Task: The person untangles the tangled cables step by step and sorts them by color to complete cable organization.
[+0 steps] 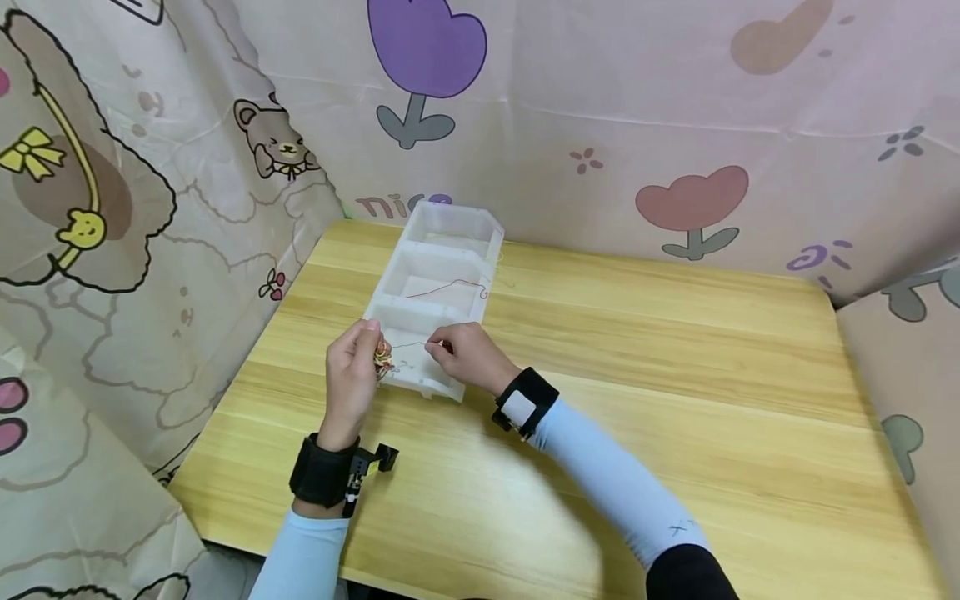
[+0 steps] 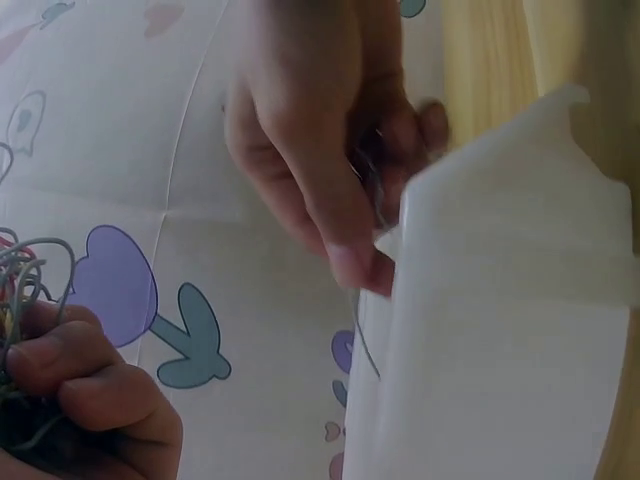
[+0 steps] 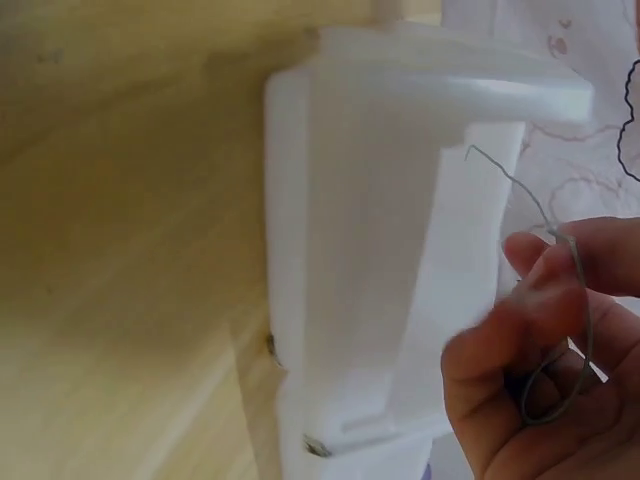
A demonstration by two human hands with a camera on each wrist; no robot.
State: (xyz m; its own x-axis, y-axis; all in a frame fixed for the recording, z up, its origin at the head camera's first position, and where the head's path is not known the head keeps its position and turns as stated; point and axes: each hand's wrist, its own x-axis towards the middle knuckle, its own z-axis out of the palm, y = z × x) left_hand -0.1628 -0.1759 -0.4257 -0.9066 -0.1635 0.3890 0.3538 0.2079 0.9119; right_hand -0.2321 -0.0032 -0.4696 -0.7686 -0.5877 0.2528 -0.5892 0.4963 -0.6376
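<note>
My left hand (image 1: 351,371) grips a tangled bundle of thin wires (image 1: 383,358) in several colours, at the left side of the near compartment of a white plastic tray (image 1: 423,310). Loops of the bundle stick out above the curled fingers in the left wrist view. Over that same compartment, my right hand (image 1: 468,354) pinches a thin grey wire (image 3: 512,180) between thumb and fingertips. One end of it points out free, and a loop hangs against the palm. Whether the grey wire joins the bundle, I cannot tell.
A red wire (image 1: 453,282) lies across the tray's middle compartment, its wavy end at the right wall. The tray stands toward the back left of a wooden table (image 1: 637,367). Behind it hangs a printed cloth (image 1: 555,100), which also runs along the left side.
</note>
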